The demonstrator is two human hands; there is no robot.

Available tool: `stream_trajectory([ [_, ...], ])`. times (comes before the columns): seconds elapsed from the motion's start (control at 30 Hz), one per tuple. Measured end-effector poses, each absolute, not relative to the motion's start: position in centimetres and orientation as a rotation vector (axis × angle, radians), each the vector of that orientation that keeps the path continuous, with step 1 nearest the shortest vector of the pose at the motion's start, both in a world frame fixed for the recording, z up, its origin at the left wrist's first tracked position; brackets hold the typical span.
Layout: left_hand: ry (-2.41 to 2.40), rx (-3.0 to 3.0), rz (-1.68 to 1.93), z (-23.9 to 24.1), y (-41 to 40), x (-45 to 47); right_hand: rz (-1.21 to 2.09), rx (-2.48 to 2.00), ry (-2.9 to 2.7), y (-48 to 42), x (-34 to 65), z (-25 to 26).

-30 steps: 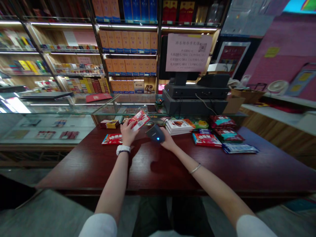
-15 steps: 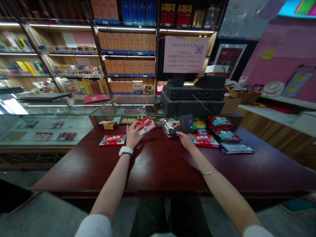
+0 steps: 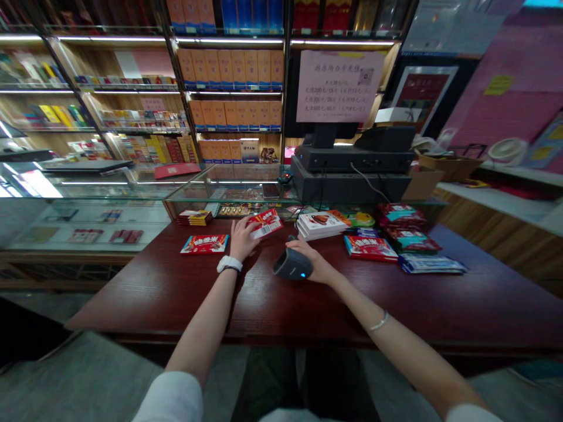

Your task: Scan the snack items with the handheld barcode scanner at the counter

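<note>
A pink paper notice (image 3: 338, 86) fixed to the back of the checkout monitor carries lines of Chinese characters, price rows and a QR code, all too blurred to read. Large white characters mark a red snack packet (image 3: 204, 243) on the wooden counter (image 3: 272, 305), also illegible.

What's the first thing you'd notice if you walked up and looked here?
The two hands in the middle of the dark red counter: the left hand holds up a red snack packet, and the right hand grips a grey scanner with a blue light. Behind them stands a black till with a pink notice.
</note>
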State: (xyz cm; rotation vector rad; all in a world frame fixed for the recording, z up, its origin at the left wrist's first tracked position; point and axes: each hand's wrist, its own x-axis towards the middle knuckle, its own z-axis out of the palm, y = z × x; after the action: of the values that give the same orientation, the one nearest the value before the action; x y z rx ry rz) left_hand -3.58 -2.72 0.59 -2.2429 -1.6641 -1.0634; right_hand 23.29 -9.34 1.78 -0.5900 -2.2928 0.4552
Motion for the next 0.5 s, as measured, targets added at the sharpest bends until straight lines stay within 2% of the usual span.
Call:
stream_trajectory([
  [0.27,-1.673,-2.222,-1.060,0.1,-2.2,-3.7,0.644,-0.439,-2.502,-11.0,20.6,0.9],
  [0.5,-1.661,-2.220,-1.105,0.4,-2.6,-3.5,0.934,-0.808,-1.693,-9.3,21.0,0.8],
])
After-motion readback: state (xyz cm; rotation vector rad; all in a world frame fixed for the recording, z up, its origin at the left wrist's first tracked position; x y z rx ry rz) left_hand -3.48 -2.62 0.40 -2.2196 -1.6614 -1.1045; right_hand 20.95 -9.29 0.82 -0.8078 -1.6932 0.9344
